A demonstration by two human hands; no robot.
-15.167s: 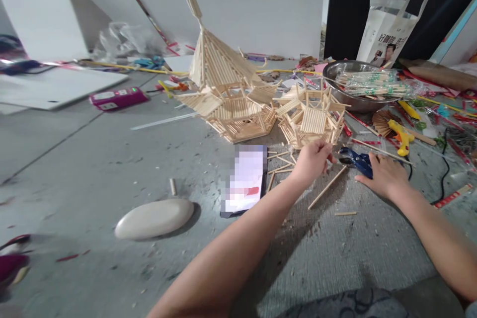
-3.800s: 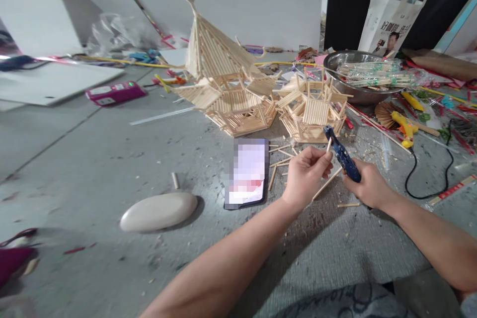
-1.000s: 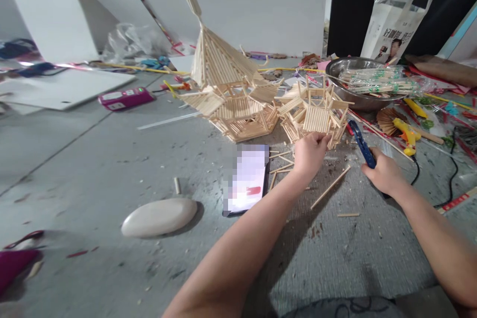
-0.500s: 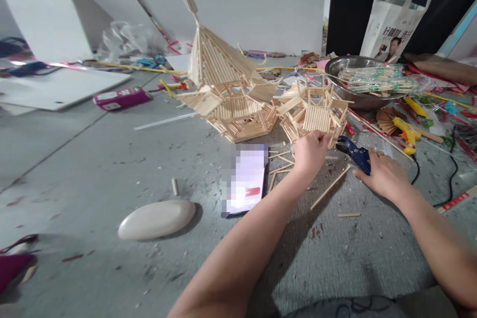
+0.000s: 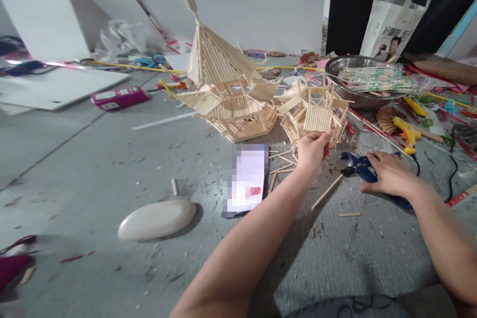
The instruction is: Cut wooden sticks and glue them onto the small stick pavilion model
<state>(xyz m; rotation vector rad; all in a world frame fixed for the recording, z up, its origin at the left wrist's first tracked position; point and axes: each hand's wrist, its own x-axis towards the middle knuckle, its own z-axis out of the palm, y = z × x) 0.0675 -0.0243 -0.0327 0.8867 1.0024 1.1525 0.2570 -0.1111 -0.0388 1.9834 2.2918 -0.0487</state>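
Note:
In the head view, my left hand (image 5: 313, 150) is closed in a pinch in front of the smaller stick model (image 5: 316, 118). What its fingertips hold, if anything, is too small to make out. My right hand (image 5: 389, 175) lies with fingers spread over blue hand cutters (image 5: 359, 165) on the floor; their jaws and handles are apart. A thin wooden stick (image 5: 327, 192) touches the floor by the jaws, and a short cut piece (image 5: 349, 214) is nearer me. The larger stick model (image 5: 238, 109), with a tall pointed roof (image 5: 219, 57), stands to the left.
A phone (image 5: 246, 179) lies left of my left forearm, beside several loose sticks (image 5: 281, 164). Farther left are a pale smooth stone (image 5: 156, 219) and a purple packet (image 5: 119, 98). Behind on the right are a metal bowl (image 5: 337, 90) of wrapped sticks and a yellow glue gun (image 5: 408, 135).
My right hand has set the cutters down, their handles spreading, and its grip has loosened into spread fingers. My left hand has shifted slightly right, still pinched.

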